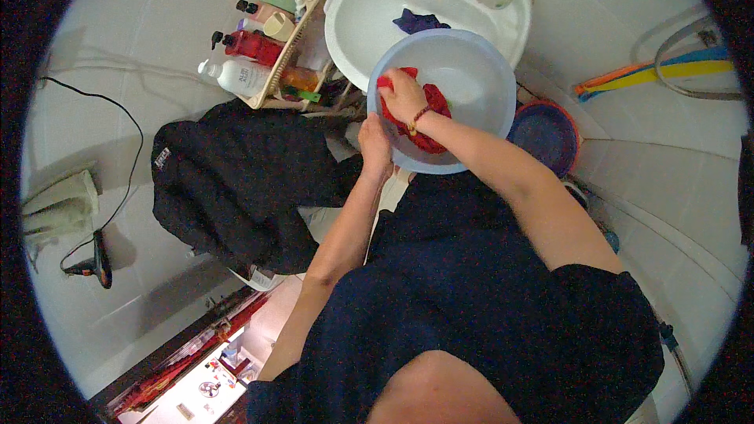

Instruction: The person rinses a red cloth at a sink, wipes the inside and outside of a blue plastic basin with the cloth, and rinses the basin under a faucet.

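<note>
Here, inside the pale blue basin (481,86), a red cloth (437,104) is bunched toward the left side, and it is being gripped by the right hand (404,100). That hand is curled, not spread, with folds pressed into the fingers; some fingertips are hidden in the cloth. Over at the basin's near left edge, the rim is clasped by the left hand (375,143); how far its fingers are wrapped underneath cannot be told. Room is left across the basin's right half. Past the far rim, part of the sink (355,20) is covered, and a dark cloth (419,21) is seen just beyond the edge. To the basin's right, a dark tub (546,137) is placed; to its left, a black jacket (247,177) is crowded near the left forearm, with a bottle rack (292,41) set farther off.
</note>
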The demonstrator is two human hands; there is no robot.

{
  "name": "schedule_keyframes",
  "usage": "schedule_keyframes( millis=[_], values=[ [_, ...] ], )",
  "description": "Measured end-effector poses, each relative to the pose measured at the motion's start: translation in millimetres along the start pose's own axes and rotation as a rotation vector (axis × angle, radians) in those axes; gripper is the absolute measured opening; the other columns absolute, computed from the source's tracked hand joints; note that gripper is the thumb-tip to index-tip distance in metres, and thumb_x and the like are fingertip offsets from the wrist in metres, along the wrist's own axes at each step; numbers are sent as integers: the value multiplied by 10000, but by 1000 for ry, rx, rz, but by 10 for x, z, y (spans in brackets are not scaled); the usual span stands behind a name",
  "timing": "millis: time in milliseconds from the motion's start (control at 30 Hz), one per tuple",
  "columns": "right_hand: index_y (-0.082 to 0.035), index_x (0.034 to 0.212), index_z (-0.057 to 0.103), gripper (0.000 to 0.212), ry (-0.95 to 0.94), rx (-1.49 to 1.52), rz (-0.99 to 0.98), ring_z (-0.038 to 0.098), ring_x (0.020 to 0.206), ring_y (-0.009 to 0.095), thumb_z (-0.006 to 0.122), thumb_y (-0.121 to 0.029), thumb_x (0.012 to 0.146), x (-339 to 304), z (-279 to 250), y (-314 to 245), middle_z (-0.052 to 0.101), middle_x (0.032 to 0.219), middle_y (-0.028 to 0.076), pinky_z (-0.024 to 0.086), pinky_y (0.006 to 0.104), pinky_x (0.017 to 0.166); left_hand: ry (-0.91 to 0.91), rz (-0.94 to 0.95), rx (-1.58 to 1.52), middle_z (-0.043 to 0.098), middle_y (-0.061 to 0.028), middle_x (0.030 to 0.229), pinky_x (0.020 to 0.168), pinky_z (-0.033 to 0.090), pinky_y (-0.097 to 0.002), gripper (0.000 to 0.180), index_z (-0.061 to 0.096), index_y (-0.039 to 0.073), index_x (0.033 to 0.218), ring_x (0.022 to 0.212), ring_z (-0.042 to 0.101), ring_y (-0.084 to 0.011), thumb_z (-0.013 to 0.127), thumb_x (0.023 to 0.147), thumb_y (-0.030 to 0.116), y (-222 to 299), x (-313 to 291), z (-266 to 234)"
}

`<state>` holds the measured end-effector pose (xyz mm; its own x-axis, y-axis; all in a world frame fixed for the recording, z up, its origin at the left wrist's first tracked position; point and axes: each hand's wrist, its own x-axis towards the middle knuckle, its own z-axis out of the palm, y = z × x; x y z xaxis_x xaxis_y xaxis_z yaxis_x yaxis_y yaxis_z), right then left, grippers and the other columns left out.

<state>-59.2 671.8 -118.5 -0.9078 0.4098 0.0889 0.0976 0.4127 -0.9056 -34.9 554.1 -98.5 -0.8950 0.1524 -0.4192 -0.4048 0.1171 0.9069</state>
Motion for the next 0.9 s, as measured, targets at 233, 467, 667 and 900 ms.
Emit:
schedule_keyframes(
  millis=[233, 467, 667, 900],
  values=[
    [-41, 1012, 594, 274, 184, 402, 327, 619, 847, 300, 599, -190, 782, 330, -26, 345, 640, 916, 163, 486, 392, 751, 41, -45, -138, 548, -74, 927, 731, 426, -343, 360, 506, -2, 1030, 829, 511, -175, 371, 946, 321, 144, -136, 89],
    [-22, 1069, 550, 271, -477, 1307, 550, 593, 895, 196, 538, -88, 807, 34, -814, 127, 615, 993, 90, 459, 339, 836, 107, -75, -302, 545, -59, 895, 709, 426, -322, 352, 497, 6, 988, 788, 500, -151, 383, 952, 337, 47, -17, -13],
    [-41, 1064, 528, 234, -583, 1449, 539, 547, 999, 180, 494, -82, 836, -32, -971, -3, 584, 1068, 70, 407, 331, 917, 110, -55, -280, 528, -40, 844, 707, 414, -304, 310, 496, 32, 934, 753, 482, -137, 380, 955, 319, 28, 18, -40],
    [-39, 1119, 522, 342, -476, 1168, 510, 533, 1030, 212, 550, -159, 801, -97, -1063, -75, 580, 1080, 81, 384, 365, 942, 168, -61, -91, 523, -31, 775, 583, 397, -288, 377, 519, 36, 957, 685, 476, -128, 459, 902, 404, -153, -43, -135]
  ],
)
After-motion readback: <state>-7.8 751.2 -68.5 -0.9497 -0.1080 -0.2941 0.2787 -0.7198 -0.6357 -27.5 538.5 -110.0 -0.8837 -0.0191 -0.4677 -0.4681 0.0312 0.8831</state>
